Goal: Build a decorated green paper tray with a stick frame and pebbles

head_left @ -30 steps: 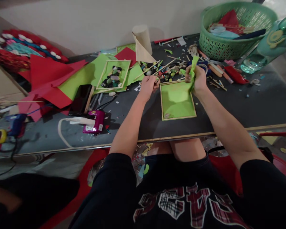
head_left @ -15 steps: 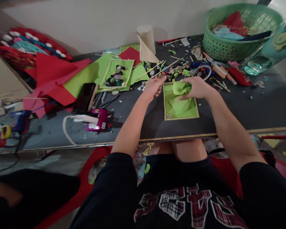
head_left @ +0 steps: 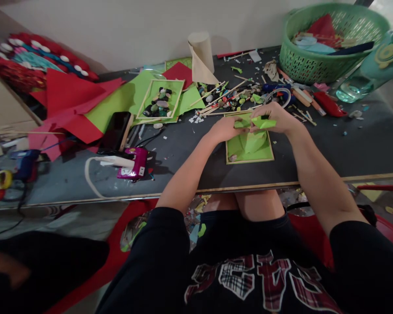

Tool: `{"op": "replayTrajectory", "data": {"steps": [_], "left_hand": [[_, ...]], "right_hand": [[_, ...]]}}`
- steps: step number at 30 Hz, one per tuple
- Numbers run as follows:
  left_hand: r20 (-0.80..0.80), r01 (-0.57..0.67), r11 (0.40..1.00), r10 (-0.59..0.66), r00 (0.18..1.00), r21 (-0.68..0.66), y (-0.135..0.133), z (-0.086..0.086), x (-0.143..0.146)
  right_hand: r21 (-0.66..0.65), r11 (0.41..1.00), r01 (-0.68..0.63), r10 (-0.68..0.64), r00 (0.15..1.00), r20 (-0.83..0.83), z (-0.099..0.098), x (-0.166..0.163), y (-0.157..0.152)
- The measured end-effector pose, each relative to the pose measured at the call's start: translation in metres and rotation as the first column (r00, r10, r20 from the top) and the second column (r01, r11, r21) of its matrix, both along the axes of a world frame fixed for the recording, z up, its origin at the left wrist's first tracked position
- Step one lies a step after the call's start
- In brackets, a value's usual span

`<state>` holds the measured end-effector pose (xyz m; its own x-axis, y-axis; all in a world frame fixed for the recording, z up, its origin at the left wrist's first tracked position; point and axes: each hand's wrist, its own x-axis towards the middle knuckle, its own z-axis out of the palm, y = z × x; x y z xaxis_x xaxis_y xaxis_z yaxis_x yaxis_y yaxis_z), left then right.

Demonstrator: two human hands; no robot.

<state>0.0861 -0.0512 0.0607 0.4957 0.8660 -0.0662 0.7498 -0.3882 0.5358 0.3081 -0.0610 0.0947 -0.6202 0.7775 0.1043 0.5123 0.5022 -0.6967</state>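
Note:
Both hands meet over a green panel [head_left: 232, 148] edged with thin wooden sticks, lying near the table's front edge. My left hand [head_left: 228, 129] pinches the left side of a crumpled piece of green paper [head_left: 263, 123]. On its right side, my right hand [head_left: 278, 117] grips the same paper with bent fingers. Part of the paper hangs down over the panel, and the fingertips are partly hidden by it. A small pale stone [head_left: 233, 158] sits in the panel's lower left corner.
A second framed panel [head_left: 143, 98] holds several dark stones. Behind my hands lie loose pebbles [head_left: 239, 101], sticks and a tape roll [head_left: 286, 97]. A green basket [head_left: 309, 65] and a bottle [head_left: 363, 80] stand right. Left are a phone [head_left: 115, 131], purple power adapter [head_left: 139, 162] and red paper [head_left: 65, 96].
My left hand has moved right, from beside the frame onto the green paper. My right hand still holds the paper, which is now spread and turned between both hands.

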Motion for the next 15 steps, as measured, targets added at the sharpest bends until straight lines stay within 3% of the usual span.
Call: {"op": "replayTrajectory", "data": {"steps": [4,8,11,15], "left_hand": [[-0.101,-0.035,0.999,0.036,0.994,0.015,-0.006,0.0,0.006],[-0.061,-0.067,0.997,0.068,0.996,0.025,-0.005,-0.005,0.008],[0.051,-0.102,0.994,0.1,0.994,0.048,0.0,-0.009,0.004],[0.298,-0.241,0.957,0.185,0.936,0.163,0.004,-0.011,-0.004]], "right_hand": [[0.143,0.977,0.158,-0.184,0.965,0.188,-0.005,0.008,0.006],[0.216,0.954,0.21,-0.275,0.9,0.338,-0.01,0.012,0.011],[0.165,0.96,0.226,-0.273,0.88,0.389,-0.013,0.014,0.015],[0.177,0.933,0.315,-0.353,0.899,0.259,-0.019,0.022,0.021]]}}
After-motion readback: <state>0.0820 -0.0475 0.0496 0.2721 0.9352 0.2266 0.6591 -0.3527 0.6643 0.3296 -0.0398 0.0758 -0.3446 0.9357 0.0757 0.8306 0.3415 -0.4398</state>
